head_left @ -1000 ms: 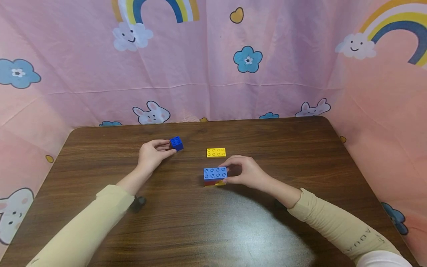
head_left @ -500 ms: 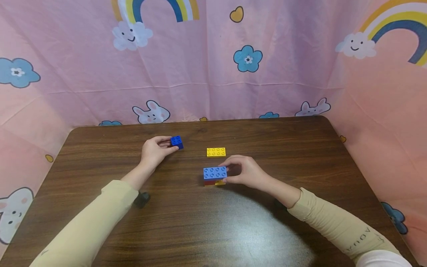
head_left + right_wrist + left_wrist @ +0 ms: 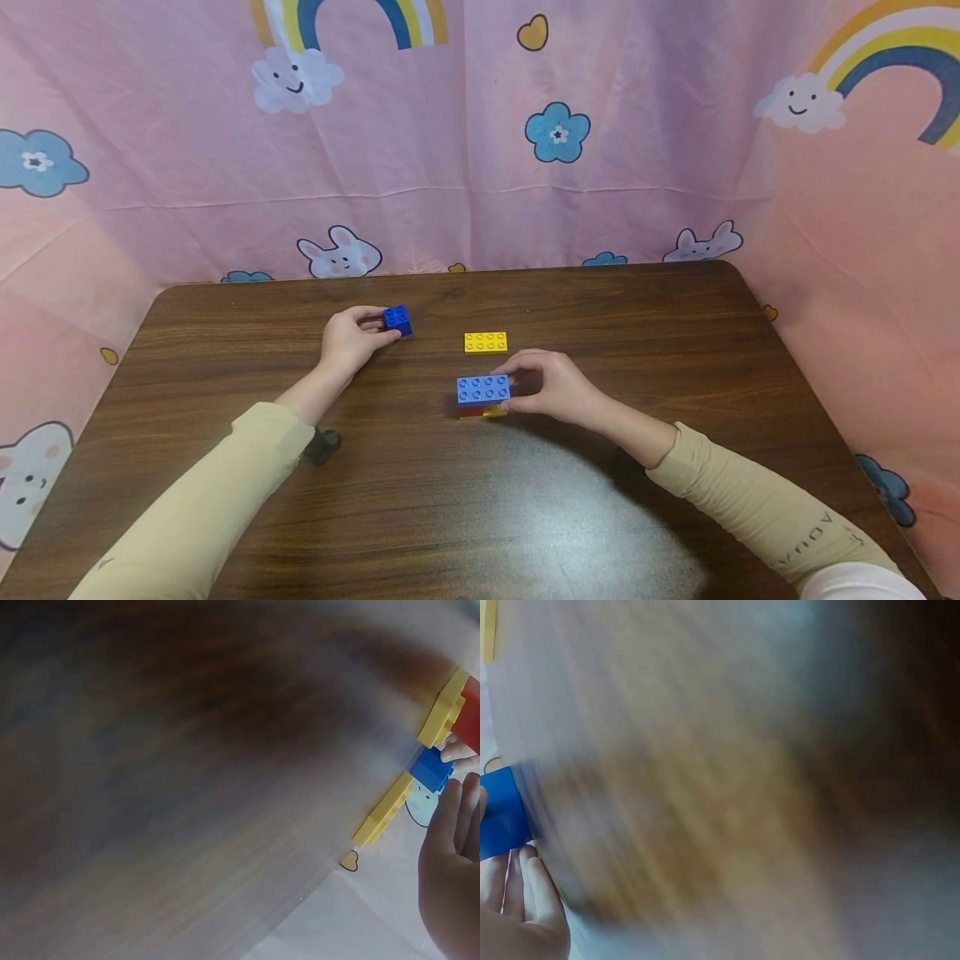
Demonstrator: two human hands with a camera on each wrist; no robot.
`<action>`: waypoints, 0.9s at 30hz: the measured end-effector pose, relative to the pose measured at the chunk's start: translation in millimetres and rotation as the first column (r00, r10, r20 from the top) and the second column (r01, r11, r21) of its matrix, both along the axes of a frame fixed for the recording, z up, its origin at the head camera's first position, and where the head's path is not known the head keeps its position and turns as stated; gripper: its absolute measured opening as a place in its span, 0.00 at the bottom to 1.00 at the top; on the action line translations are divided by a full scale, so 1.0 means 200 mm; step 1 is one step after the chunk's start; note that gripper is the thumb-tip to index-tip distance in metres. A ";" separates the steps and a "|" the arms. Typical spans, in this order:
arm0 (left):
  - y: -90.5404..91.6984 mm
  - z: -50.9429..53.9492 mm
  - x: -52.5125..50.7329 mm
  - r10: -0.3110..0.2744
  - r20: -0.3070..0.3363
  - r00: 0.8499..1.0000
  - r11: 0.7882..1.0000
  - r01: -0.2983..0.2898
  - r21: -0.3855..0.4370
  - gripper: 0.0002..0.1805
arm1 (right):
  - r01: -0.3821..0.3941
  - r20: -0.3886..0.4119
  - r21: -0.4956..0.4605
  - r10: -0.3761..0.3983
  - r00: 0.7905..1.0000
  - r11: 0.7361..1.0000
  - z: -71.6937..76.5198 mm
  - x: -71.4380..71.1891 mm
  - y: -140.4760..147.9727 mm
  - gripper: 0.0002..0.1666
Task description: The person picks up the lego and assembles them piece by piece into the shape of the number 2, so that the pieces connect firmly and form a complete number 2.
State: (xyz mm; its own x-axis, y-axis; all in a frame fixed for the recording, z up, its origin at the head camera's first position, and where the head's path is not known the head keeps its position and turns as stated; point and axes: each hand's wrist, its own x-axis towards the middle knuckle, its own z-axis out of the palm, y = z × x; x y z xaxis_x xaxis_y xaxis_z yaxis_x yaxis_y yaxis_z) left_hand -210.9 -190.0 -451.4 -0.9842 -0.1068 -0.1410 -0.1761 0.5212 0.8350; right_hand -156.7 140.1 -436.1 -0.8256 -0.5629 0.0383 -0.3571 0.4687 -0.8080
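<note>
On the left side of the table, my left hand [image 3: 351,340] pinches a small dark blue toy brick [image 3: 397,321] between thumb and fingers; the same brick [image 3: 502,814] shows at the left edge of the left wrist view. My right hand [image 3: 555,387] grips the right end of a brick stack near the middle. Light blue brick [image 3: 483,389] forms its top, with a red brick [image 3: 471,411] under it and a thin yellow brick [image 3: 444,709] at the bottom. Behind the stack, apart from both hands, lies a flat yellow brick [image 3: 486,342].
The brown wooden table [image 3: 420,500] has rounded far corners. A pink patterned curtain [image 3: 465,150] hangs along its far edge and both sides. A dark object [image 3: 322,447] shows beneath the left wrist.
My left hand and the dark blue brick have shifted slightly right and away from me, mostly in the first half second. My right hand and the stack stay in place.
</note>
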 end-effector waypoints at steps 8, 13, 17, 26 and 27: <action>0.01 0.00 0.01 -0.007 -0.004 1.000 1.000 0.007 -0.007 0.26 | -0.003 0.018 -0.010 0.003 1.000 1.000 0.00 0.00 0.00 0.24; 0.00 -0.01 0.00 0.000 -0.001 1.000 1.000 0.000 0.024 0.26 | 0.005 0.021 0.005 -0.005 1.000 1.000 0.00 0.00 0.00 0.24; -0.02 -0.01 0.00 0.004 0.009 1.000 0.998 -0.005 0.059 0.27 | 0.006 0.025 0.002 -0.006 1.000 1.000 0.00 0.00 0.00 0.24; -0.03 -0.01 0.01 -0.004 0.045 0.999 0.991 -0.002 0.132 0.30 | 0.002 0.030 -0.002 -0.002 1.000 1.000 0.01 0.00 0.00 0.24; -0.03 -0.01 0.01 -0.003 0.050 0.999 0.991 -0.004 0.136 0.30 | 0.003 0.034 -0.001 -0.003 0.999 1.000 0.01 0.00 0.00 0.24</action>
